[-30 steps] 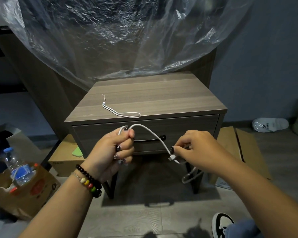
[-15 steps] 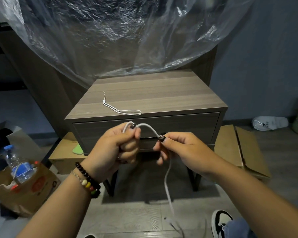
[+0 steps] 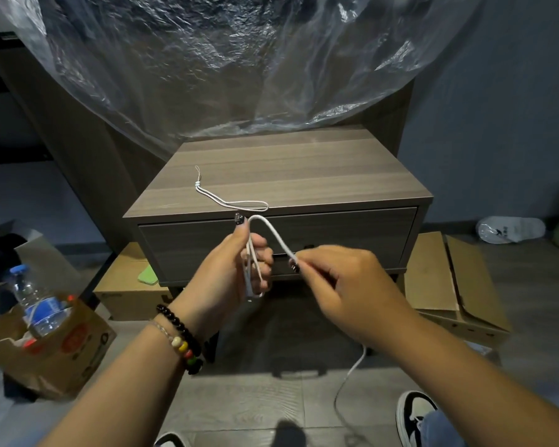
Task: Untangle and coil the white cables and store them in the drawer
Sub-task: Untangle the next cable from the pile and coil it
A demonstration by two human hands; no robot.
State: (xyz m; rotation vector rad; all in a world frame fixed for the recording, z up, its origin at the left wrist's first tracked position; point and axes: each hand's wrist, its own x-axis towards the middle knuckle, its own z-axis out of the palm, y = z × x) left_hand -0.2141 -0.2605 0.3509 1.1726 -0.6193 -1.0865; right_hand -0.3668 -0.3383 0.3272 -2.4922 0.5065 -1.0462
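1. A water bottle (image 3: 34, 301) is stood in a brown paper bag (image 3: 62, 353) on the floor at the left; the other contents of the bag are hard to make out.
2. The drawer (image 3: 336, 233) of the bench (image 3: 281, 175) is closed, so nothing inside it can be seen; its handle is mostly hidden behind the hands.
3. A cardboard box (image 3: 126, 285) is seen under the bench at the left, with a green item on it; flattened cardboard (image 3: 446, 279) lies at the right.
4. A white cable (image 3: 273, 235) is held in front of the drawer. Several loops of it are gripped in the left hand (image 3: 229, 279), whose fingers (image 3: 265, 269) are curled round the strands.
5. The cable arches from the left hand to the right hand (image 3: 339, 285), where it is pinched between thumb and fingertips.
6. The loose end is trailed below the right forearm toward the floor, partly hidden and blurred.
7. A thin white cord (image 3: 231, 203) lies on the bench top, near the front edge.
8. Clear plastic sheeting (image 3: 239, 59) is draped behind the bench.
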